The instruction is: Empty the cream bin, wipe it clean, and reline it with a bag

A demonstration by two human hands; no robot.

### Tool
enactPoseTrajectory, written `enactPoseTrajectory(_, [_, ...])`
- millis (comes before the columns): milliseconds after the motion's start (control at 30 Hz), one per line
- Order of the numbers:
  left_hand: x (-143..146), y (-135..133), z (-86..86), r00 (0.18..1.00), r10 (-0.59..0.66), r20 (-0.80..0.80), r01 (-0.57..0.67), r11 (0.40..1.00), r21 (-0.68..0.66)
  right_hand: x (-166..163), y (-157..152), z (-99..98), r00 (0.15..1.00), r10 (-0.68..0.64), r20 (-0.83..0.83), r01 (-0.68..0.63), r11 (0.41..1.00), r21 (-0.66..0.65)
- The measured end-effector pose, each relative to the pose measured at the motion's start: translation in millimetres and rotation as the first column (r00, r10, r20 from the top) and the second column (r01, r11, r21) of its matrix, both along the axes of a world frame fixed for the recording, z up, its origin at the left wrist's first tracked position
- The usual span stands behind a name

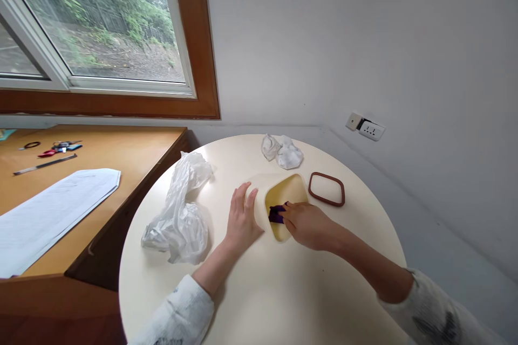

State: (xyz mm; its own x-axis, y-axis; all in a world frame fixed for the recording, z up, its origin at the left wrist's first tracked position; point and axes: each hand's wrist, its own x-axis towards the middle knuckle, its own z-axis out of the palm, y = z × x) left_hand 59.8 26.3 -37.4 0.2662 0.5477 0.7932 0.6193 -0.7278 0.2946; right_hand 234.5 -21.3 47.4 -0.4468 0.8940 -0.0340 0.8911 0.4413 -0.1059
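A small cream bin lies tilted on the round table, its opening turned toward the right. My left hand grips the bin's outer wall on the left, fingers over the upper side and thumb underneath. At the opening, my right hand has its fingers inside, closed on a dark purple cloth that lies against the inner wall. Part of the cloth is hidden by those fingers. Just right of the bin, a brown rounded ring frame rests flat on the table.
A crumpled white plastic bag lies at the table's left. Two crumpled white bundles sit at its back edge. The wooden desk on the left carries papers, a pen and keys. A wall socket is behind.
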Motion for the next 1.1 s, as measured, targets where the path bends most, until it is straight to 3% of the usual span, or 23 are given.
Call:
enactPoseTrajectory(167, [1.4,-1.6,1.4,1.000,-0.004,0.006,0.005,1.000,-0.027,-0.2,-33.8,11.3,0.992,0.048,-0.120,-0.042,0.998,0.053])
enactPoseTrajectory(367, [-2.3,-0.9,5.8,0.998,-0.009,0.068,0.017,0.993,-0.114,-14.9,-47.9,1.9,0.927,0.153,-0.341,-0.089,0.977,0.195])
enactPoseTrajectory(567, [-8.5,-0.1,14.5,0.991,-0.110,0.081,0.126,0.964,-0.234,26.5,-29.3,-11.1,0.962,0.217,-0.164,-0.137,0.908,0.396])
enactPoseTrajectory(700, [-15.1,1.8,19.7,0.972,-0.211,0.100,0.232,0.918,-0.321,53.9,-16.6,-17.8,0.939,0.343,0.016,-0.302,0.804,0.511])
enactPoseTrajectory(800, [-18.4,2.5,20.3,0.965,-0.237,0.112,0.262,0.894,-0.362,55.8,-9.1,-24.7,0.915,0.400,0.050,-0.352,0.733,0.582])
enactPoseTrajectory(867, [-17.5,1.5,19.3,0.967,-0.223,0.127,0.254,0.899,-0.356,48.4,-5.1,-28.4,0.915,0.403,0.003,-0.320,0.722,0.614])
enactPoseTrajectory(967, [-10.8,-1.6,16.0,0.974,-0.201,0.103,0.223,0.932,-0.285,28.5,-2.3,-30.9,0.929,0.342,-0.140,-0.185,0.759,0.624])
enactPoseTrajectory(1100, [-0.8,-3.7,9.0,0.992,-0.088,0.091,0.100,0.986,-0.136,-4.7,-6.9,-31.7,0.927,0.240,-0.287,-0.015,0.789,0.614])
